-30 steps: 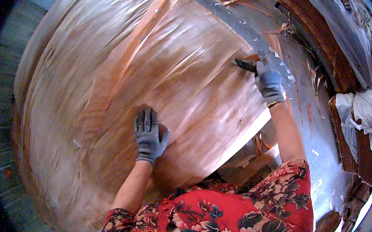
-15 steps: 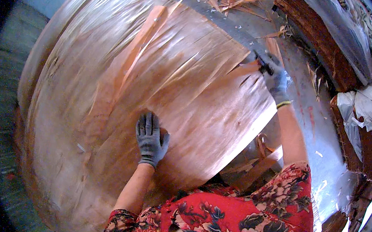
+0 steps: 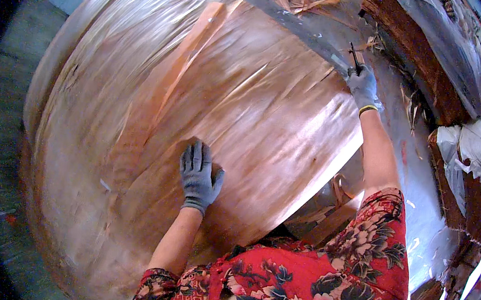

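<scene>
"Where does the wooden sheet (image 3: 265,135) sit on your feed?"

"It fills the middle and left of my view, broad and thin, under the left hand (image 3: 197,180). Its far right corner comes up just beside the right hand (image 3: 362,87)."

"And each grip?"

"The left has hold of nothing: palm down on the sheet, fingers extended, thumb set apart. The right is curled firmly around a slim dark tool (image 3: 354,58) that points away from the body. I can't tell whether it's a blade or scissors, or whether it touches the sheet."

"How would you run this well from out there?"

"I'd press that left palm evenly so the sheet can't slide, and leave it well apart from the tool, as it is now. Wood this thin probably splits along its grain, so I'd work the tool lightly, without twisting the corner."

"Anything to watch?"

"The creases (image 3: 254,74); a tip could snag in one. I'd also avoid dragging on the orange-brown strip (image 3: 198,37) showing across the sheet. Beyond the far edge, curled scraps (image 3: 320,3) litter the grey surface (image 3: 323,35); I'd make sure none gets underneath."
</scene>
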`<move>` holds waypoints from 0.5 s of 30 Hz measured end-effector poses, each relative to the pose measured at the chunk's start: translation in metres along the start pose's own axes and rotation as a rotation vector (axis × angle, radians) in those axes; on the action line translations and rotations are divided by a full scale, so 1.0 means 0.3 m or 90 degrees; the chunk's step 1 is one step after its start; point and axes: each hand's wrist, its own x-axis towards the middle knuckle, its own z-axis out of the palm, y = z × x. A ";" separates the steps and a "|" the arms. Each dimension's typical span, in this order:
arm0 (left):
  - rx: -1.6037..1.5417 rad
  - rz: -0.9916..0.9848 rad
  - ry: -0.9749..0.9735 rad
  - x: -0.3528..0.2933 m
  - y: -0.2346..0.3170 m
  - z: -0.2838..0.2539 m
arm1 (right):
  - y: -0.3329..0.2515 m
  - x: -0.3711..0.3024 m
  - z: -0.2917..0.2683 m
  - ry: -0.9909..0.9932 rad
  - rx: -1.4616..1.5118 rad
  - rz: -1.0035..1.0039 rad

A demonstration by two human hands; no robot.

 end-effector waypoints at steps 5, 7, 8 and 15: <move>-0.033 -0.004 0.013 -0.026 -0.016 0.023 | -0.007 -0.003 0.016 0.035 0.162 0.180; -0.044 -0.011 0.032 -0.023 -0.029 0.038 | 0.021 0.026 0.063 0.110 0.186 0.212; -0.061 -0.008 0.041 -0.013 -0.023 0.042 | 0.033 0.043 0.073 0.140 0.194 0.224; -0.108 -0.005 0.075 -0.001 0.007 0.043 | 0.285 0.181 0.076 0.008 -0.037 0.092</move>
